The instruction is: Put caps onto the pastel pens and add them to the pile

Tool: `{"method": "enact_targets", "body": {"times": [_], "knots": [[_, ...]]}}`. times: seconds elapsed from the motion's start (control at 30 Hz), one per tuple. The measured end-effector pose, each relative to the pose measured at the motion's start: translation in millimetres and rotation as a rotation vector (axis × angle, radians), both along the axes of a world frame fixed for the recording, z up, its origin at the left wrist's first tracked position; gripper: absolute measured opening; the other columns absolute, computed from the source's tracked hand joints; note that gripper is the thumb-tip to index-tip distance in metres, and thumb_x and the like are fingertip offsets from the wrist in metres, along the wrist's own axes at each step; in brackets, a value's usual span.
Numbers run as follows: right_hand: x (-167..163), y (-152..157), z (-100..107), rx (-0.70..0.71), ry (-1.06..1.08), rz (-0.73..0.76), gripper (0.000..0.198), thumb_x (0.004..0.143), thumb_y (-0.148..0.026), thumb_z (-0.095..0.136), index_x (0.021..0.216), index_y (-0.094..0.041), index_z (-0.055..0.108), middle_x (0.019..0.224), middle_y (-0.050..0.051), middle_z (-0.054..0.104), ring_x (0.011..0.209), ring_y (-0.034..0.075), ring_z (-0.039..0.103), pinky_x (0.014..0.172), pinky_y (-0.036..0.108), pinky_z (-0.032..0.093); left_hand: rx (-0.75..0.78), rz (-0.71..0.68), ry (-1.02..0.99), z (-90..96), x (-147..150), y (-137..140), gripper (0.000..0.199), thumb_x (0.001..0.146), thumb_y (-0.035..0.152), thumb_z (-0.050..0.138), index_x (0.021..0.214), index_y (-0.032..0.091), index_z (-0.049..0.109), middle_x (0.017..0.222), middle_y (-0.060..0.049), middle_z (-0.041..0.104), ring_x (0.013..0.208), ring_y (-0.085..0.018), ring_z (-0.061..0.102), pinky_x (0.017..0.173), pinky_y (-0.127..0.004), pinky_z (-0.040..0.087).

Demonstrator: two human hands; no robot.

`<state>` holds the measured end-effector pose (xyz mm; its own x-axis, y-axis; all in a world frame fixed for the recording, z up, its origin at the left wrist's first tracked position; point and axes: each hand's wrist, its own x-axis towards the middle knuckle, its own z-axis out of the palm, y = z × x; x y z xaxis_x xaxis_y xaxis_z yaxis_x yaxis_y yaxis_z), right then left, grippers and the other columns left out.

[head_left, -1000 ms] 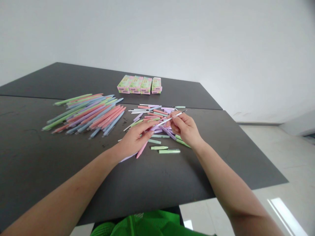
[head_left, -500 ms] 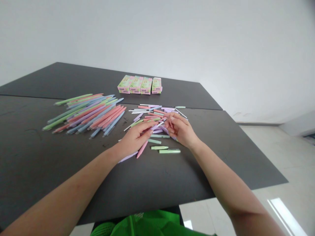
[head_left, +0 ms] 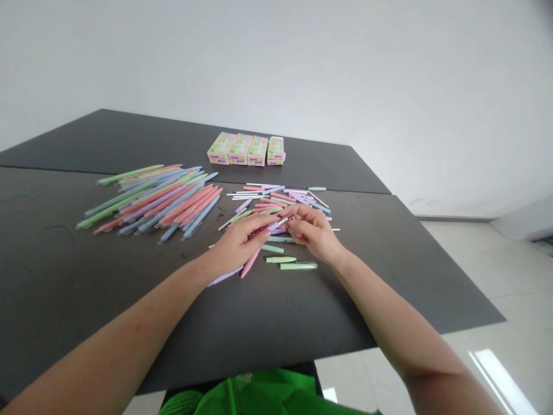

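Note:
My left hand (head_left: 242, 239) is closed, thumb and fingers pinching a purple pen barrel (head_left: 272, 227). Out of the barrel's right end sticks a short length of white pen refill (head_left: 283, 221). My right hand (head_left: 313, 230) is closed on that refill at its fingertips, almost meeting the left fingers; the tip itself is hidden by them. Around both hands lie loose pen parts: a pink barrel (head_left: 249, 264) below the left hand, a green cap (head_left: 298, 266), a short green piece (head_left: 280, 259) and several white refills (head_left: 246, 197) behind.
To the left is a large pile of assembled-looking pens (head_left: 151, 202) in pink, blue, green and purple. Pink-and-green boxes (head_left: 241, 150) stand in a row towards the back of the dark table (head_left: 302, 323). A pale wall (head_left: 276, 63) rises behind it.
My right hand has shifted slightly left and down, closer to my left hand, and its fingers are more curled. Loose parts behind it now show. My left hand has stayed nearly still.

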<state>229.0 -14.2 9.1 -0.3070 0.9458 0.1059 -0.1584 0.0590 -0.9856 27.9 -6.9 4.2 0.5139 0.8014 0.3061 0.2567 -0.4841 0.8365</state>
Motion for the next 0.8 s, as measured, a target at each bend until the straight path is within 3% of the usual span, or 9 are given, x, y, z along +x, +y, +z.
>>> {"method": "enact_targets", "body": {"times": [0.17,0.33,0.43,0.5,0.63,0.8], "knots": [[2.5,1.3,-0.2,0.042,-0.057,-0.036,0.027,0.078,-0.040,0.072,0.089,-0.017,0.062,0.061,-0.005,0.054,0.039,0.002,0.026,0.039,0.021,0.015,0.026,-0.006,0.028,-1.1,-1.0,0.0,0.035,0.091,0.028,0.053,0.124,0.021,0.064,0.121,-0.009,0.066,0.115,-0.025,0.058,0.105,-0.045,0.040],[-1.7,1.5,-1.3,-0.006,-0.087,-0.022,0.028,0.076,-0.041,0.073,0.084,-0.016,0.062,0.055,-0.006,0.050,0.038,0.003,0.027,0.038,0.021,0.016,0.036,0.004,0.014,-3.9,0.7,0.1,0.033,0.091,0.028,0.052,0.121,0.021,0.064,0.117,-0.008,0.067,0.112,-0.023,0.059,0.103,-0.040,0.042],[-1.2,3.4,0.6,-0.066,-0.005,0.010,0.024,0.078,-0.036,0.068,0.091,-0.016,0.062,0.063,-0.004,0.056,0.040,0.003,0.029,0.037,0.020,0.019,-0.045,0.007,-0.004,-1.6,0.8,0.1,0.033,0.091,0.030,0.052,0.121,0.021,0.064,0.118,-0.008,0.066,0.103,-0.022,0.061,0.092,-0.037,0.048],[1.5,5.8,2.6,-0.121,0.110,0.030,0.021,0.078,-0.029,0.062,0.094,-0.016,0.062,0.073,0.000,0.062,0.045,0.006,0.039,0.040,0.020,0.029,-0.124,0.010,-0.034,0.4,-0.4,0.8,0.034,0.091,0.031,0.052,0.122,0.020,0.062,0.113,-0.008,0.066,0.088,-0.019,0.062,0.079,-0.032,0.052],[8.8,9.4,7.3,-0.207,0.217,0.066,0.025,0.065,-0.010,0.059,0.089,-0.016,0.063,0.083,0.003,0.066,0.069,0.012,0.059,0.062,0.024,0.052,-0.233,-0.006,-0.128,0.5,-4.6,5.0,0.034,0.091,0.032,0.052,0.123,0.021,0.060,0.093,-0.004,0.065,0.059,-0.009,0.051,0.055,-0.023,0.046],[13.6,9.0,10.3,-0.225,0.183,0.103,0.029,0.073,-0.012,0.067,0.101,-0.017,0.063,0.094,0.006,0.069,0.085,0.013,0.065,0.081,0.026,0.054,-0.260,-0.010,-0.230,-4.8,-8.1,10.9,0.035,0.092,0.032,0.052,0.125,0.022,0.058,0.076,0.001,0.056,0.050,-0.006,0.042,0.043,-0.019,0.035]]}}
